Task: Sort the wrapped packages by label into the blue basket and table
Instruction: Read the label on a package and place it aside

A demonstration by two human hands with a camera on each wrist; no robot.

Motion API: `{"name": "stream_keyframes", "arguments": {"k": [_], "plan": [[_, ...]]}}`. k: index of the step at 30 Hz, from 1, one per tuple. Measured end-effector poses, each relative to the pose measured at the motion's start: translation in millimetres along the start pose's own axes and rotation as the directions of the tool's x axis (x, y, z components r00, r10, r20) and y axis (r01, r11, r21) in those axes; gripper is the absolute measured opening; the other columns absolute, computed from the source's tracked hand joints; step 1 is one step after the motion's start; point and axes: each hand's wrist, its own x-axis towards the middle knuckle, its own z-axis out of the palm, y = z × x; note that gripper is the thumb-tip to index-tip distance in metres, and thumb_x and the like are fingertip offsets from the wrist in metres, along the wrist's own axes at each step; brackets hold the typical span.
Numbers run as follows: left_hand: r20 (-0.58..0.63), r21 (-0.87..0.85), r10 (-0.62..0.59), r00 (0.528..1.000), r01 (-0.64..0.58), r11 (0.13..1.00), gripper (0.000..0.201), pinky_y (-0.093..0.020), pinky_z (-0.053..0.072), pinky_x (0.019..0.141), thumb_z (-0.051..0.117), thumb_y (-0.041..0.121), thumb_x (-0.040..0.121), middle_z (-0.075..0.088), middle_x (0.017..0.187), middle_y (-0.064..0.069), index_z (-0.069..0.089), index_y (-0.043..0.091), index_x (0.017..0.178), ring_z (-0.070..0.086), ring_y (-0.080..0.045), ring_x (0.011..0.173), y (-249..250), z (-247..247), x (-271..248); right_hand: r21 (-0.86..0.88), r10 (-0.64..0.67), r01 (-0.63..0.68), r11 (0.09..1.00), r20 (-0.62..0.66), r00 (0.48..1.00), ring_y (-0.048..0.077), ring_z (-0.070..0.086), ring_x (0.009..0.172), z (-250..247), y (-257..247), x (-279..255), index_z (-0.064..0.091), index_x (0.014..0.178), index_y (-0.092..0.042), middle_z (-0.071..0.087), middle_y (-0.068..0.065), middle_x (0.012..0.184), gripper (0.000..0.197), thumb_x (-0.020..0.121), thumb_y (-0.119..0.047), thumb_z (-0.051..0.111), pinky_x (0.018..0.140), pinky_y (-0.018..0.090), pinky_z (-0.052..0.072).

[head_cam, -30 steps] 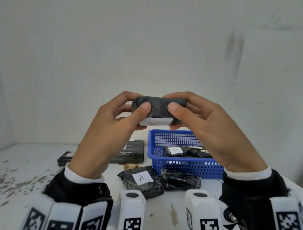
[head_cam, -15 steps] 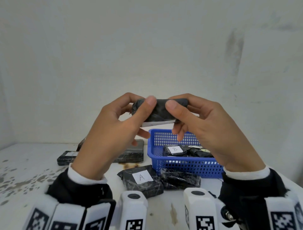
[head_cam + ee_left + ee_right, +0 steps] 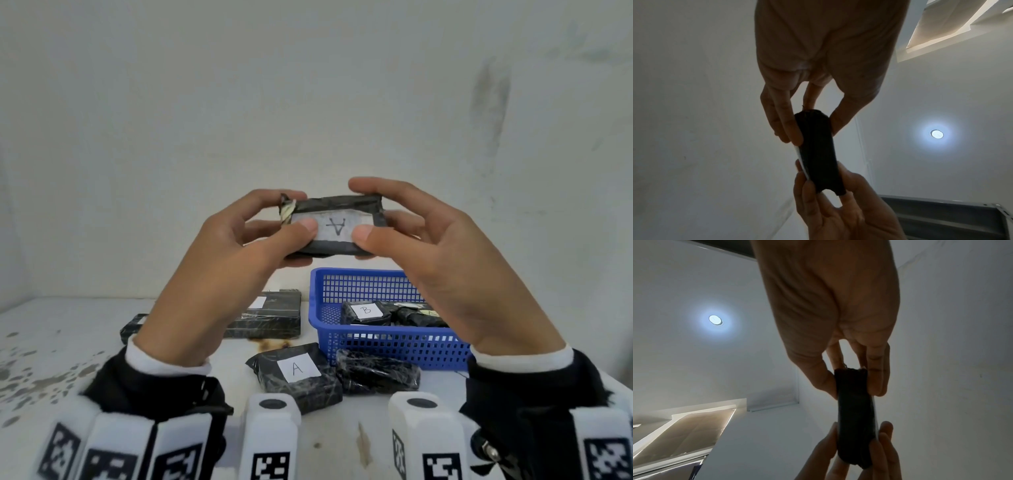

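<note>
Both hands hold one black wrapped package (image 3: 337,205) up in the air above the blue basket (image 3: 329,291). Its white label faces me and reads A, upside down. My left hand (image 3: 294,219) pinches its left end and my right hand (image 3: 363,219) pinches its right end. In the wrist views the package (image 3: 818,154) (image 3: 855,418) is a dark shape between the fingers. The basket holds a package labelled B (image 3: 365,311) and other black packages (image 3: 416,317). On the table lie a package labelled A (image 3: 298,371) and an unlabelled-side one (image 3: 376,375).
Larger flat black packages (image 3: 270,313) lie behind, left of the basket, and another (image 3: 132,327) lies farther left. The white table (image 3: 51,342) is stained at the left. A white wall stands close behind the table.
The two hands have turned the package so that its label, seen only at the lower edge before, now faces me and reads A.
</note>
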Motion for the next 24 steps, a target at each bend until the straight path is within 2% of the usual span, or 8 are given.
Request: {"name": "stream_keyframes", "arguments": {"k": [2, 5, 8, 11, 13, 16, 18, 24], "plan": [[-0.006, 0.016, 0.011, 1.0, -0.011, 1.0, 0.024, -0.047, 0.05, 0.099, 0.07, 0.02, 0.084, 0.076, 0.094, -0.009, 0.068, 0.028, 0.107, 0.074, -0.021, 0.086, 2, 1, -2, -0.009, -0.002, 0.003, 1.0, 0.009, 1.0, 0.014, 0.074, 0.09, 0, -1, -1, 0.067, 0.121, -0.038, 0.078, 0.002, 0.101, 0.04, 0.087, -0.019, 0.072, 0.09, 0.023, 0.054], [-0.028, 0.046, 0.045, 0.999, -0.043, 0.998, 0.022, -0.048, 0.05, 0.098, 0.069, 0.023, 0.084, 0.076, 0.092, -0.007, 0.069, 0.031, 0.105, 0.074, -0.021, 0.082, 3, 3, -3, -0.036, -0.007, 0.008, 0.999, 0.023, 1.0, 0.017, 0.075, 0.087, 0, -1, -2, 0.068, 0.117, -0.037, 0.077, 0.001, 0.102, 0.039, 0.083, -0.019, 0.076, 0.087, 0.025, 0.057], [-0.017, 0.08, 0.072, 0.997, -0.071, 0.994, 0.022, -0.05, 0.051, 0.095, 0.07, 0.022, 0.084, 0.075, 0.094, -0.005, 0.069, 0.035, 0.102, 0.074, -0.024, 0.081, 2, 5, -4, -0.068, -0.007, 0.008, 0.998, 0.019, 1.0, 0.024, 0.073, 0.071, 3, 0, -2, 0.07, 0.113, -0.035, 0.074, -0.003, 0.108, 0.036, 0.082, -0.019, 0.078, 0.066, 0.027, 0.057], [-0.01, 0.085, 0.079, 0.997, -0.078, 0.993, 0.021, -0.038, 0.054, 0.082, 0.071, 0.028, 0.082, 0.074, 0.096, -0.004, 0.068, 0.036, 0.101, 0.074, -0.021, 0.079, 2, 8, -5, -0.051, 0.003, -0.003, 0.999, -0.004, 1.0, 0.016, 0.063, 0.054, 6, 1, -2, 0.072, 0.109, -0.03, 0.073, -0.002, 0.102, 0.033, 0.08, -0.017, 0.08, 0.046, 0.024, 0.048], [-0.015, 0.091, 0.079, 0.997, -0.077, 0.993, 0.02, -0.035, 0.054, 0.077, 0.071, 0.027, 0.082, 0.074, 0.096, -0.002, 0.067, 0.036, 0.1, 0.074, -0.02, 0.078, 1, 10, -4, -0.037, 0.005, -0.006, 0.999, -0.025, 1.0, 0.014, 0.06, 0.051, 6, 2, -1, 0.073, 0.107, -0.028, 0.073, -0.001, 0.099, 0.027, 0.083, -0.019, 0.077, 0.044, 0.022, 0.046], [-0.028, 0.089, 0.078, 0.997, -0.075, 0.993, 0.016, -0.046, 0.055, 0.089, 0.07, 0.032, 0.082, 0.075, 0.091, -0.002, 0.069, 0.036, 0.097, 0.074, -0.021, 0.079, 0, 11, -4, -0.025, 0.006, -0.007, 1.0, -0.044, 0.999, 0.015, 0.058, 0.049, 4, 3, 0, 0.075, 0.105, -0.028, 0.073, 0.001, 0.095, 0.02, 0.087, -0.02, 0.073, 0.043, 0.021, 0.045], [-0.027, 0.09, 0.087, 0.996, -0.084, 0.992, 0.014, -0.048, 0.053, 0.093, 0.067, 0.035, 0.083, 0.075, 0.086, -0.002, 0.069, 0.036, 0.097, 0.074, -0.021, 0.078, -1, 11, -3, -0.024, 0.007, -0.009, 1.0, -0.056, 0.998, 0.016, 0.057, 0.049, 3, 4, 1, 0.075, 0.105, -0.028, 0.073, 0.003, 0.093, 0.018, 0.088, -0.022, 0.072, 0.044, 0.023, 0.046], [0.014, 0.038, 0.09, 0.996, -0.091, 0.995, 0.019, -0.035, 0.058, 0.087, 0.053, 0.027, 0.095, 0.076, 0.09, -0.004, 0.071, 0.027, 0.103, 0.074, -0.018, 0.082, -4, 8, -1, 0.011, -0.003, 0.004, 1.0, -0.055, 0.998, 0.017, 0.059, 0.053, 3, 6, 2, 0.075, 0.108, -0.028, 0.072, 0.009, 0.1, 0.028, 0.082, -0.037, 0.069, 0.052, 0.027, 0.049]]}}
